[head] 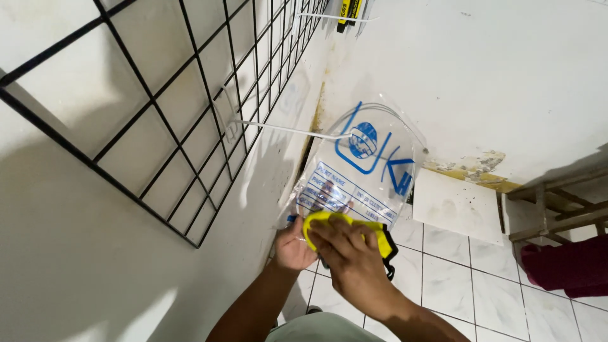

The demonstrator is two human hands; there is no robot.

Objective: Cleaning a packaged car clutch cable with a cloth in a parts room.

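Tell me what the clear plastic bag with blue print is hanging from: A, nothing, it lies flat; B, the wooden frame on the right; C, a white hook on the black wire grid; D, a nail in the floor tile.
C: the bag hangs from a white hook on the wire grid.

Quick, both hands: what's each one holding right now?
Left hand: closed on the clear plastic bag's lower edge.
Right hand: fingers curled over the yellow object.

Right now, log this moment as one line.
left hand: holds clear bag | right hand: grips yellow item in bag | bag: hangs on white hook | hook: on black wire grid
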